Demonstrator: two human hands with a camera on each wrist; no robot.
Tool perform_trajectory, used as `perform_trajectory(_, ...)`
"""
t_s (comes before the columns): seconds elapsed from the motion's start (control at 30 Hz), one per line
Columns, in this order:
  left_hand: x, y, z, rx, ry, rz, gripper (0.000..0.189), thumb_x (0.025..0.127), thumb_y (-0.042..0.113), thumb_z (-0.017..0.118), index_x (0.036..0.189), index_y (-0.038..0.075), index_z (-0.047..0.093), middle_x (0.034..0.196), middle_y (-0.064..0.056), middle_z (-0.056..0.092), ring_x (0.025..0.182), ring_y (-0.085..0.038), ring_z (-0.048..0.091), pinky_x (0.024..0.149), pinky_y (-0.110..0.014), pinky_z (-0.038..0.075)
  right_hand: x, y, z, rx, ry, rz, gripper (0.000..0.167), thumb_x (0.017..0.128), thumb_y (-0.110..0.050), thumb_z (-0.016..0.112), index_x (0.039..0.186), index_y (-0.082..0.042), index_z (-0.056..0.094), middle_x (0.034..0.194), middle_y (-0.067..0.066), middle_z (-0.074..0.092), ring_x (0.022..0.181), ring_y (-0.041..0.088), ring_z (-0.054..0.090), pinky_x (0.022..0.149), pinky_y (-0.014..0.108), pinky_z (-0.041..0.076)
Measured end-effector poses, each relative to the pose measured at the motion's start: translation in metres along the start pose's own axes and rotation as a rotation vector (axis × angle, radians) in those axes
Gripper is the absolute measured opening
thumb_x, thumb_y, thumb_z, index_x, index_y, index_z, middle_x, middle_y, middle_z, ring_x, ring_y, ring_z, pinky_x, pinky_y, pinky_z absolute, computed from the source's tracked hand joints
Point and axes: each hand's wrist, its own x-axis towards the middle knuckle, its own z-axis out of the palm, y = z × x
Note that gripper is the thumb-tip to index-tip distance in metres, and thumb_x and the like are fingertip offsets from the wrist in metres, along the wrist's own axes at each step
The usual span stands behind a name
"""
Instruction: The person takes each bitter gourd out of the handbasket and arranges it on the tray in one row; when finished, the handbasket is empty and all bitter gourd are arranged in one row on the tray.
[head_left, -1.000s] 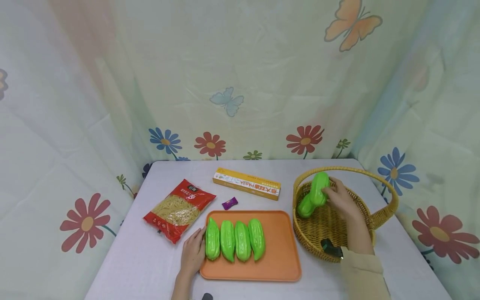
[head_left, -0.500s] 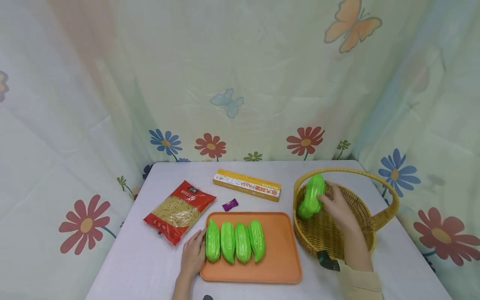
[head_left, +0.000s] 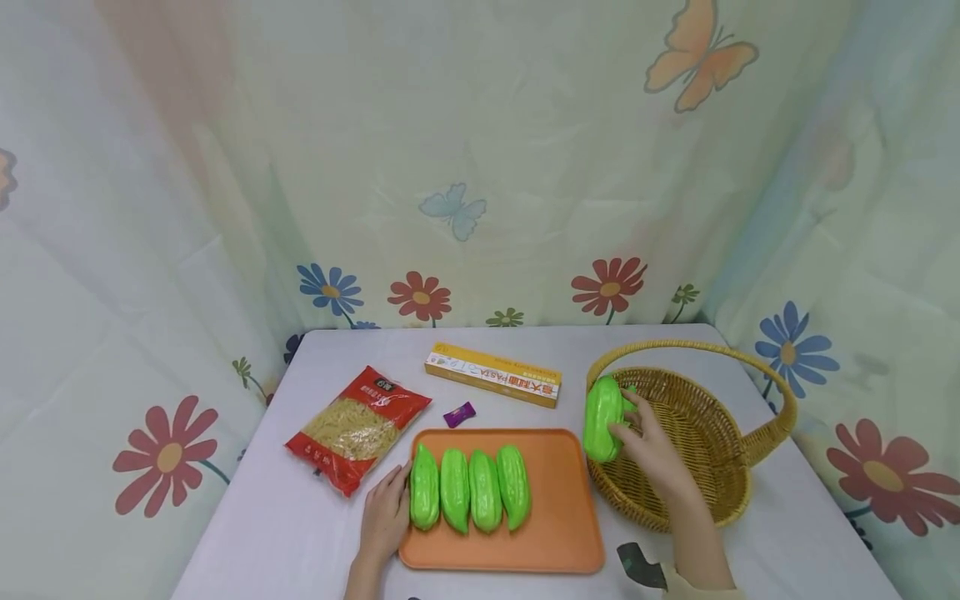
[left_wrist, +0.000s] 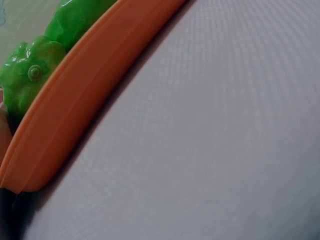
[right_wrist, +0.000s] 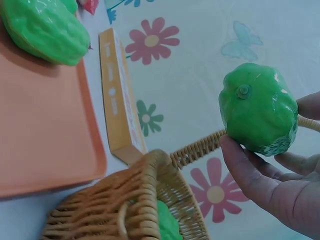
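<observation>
My right hand point(head_left: 647, 440) grips a bright green bitter gourd point(head_left: 603, 419) above the left rim of the wicker basket point(head_left: 693, 442). In the right wrist view, thumb and fingers close round this gourd point(right_wrist: 258, 109), its stem end facing the camera. Another green gourd point(right_wrist: 169, 222) shows inside the basket, mostly hidden by the basket's side. Several gourds point(head_left: 485, 492) lie side by side on the left part of the orange tray point(head_left: 558, 500). Against the tray's left edge rests my left hand point(head_left: 385, 512), its fingers pointing forward beside the outermost gourd; its thumb is hard to make out.
Left of the tray lies a red bag of pasta point(head_left: 360, 429). A small purple wrapped sweet point(head_left: 459, 414) and a yellow pasta box point(head_left: 492, 375) are behind the tray. The basket's tall handle point(head_left: 772, 433) arches over it. A patterned curtain point(head_left: 510, 125) encloses the table point(head_left: 300, 542).
My right hand has carried the gourd leftward and toward me, from over the basket's inside to its left rim. The left hand and the tray stay in place.
</observation>
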Motion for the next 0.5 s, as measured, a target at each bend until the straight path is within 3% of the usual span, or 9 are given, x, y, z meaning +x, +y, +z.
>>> perform_trajectory(0.3,-0.001,0.001,0.000,0.000,0.008,0.017,0.041,0.091,0.010,0.049,0.132,0.010,0.050,0.129,-0.015,0.051,0.120,-0.031,0.044,0.099,-0.052,0.030,-0.008,0.007,0.019,0.074,-0.009,0.004,0.067,0.095,-0.018,0.047,0.146,-0.010,0.004,0.134,0.028,0.030,0.118,0.041,0.041,0.090,0.045,0.044)
perform_trajectory(0.5,0.000,0.002,-0.002,0.000,-0.016,-0.013,0.041,0.092,0.012,0.048,0.133,0.012,0.049,0.130,-0.014,0.050,0.121,-0.031,0.043,0.100,-0.053,0.029,-0.010,0.017,0.033,0.103,-0.011,0.006,0.066,0.093,-0.011,0.049,0.145,-0.010,0.009,0.132,0.029,0.034,0.111,0.039,0.047,0.084,0.039,0.048)
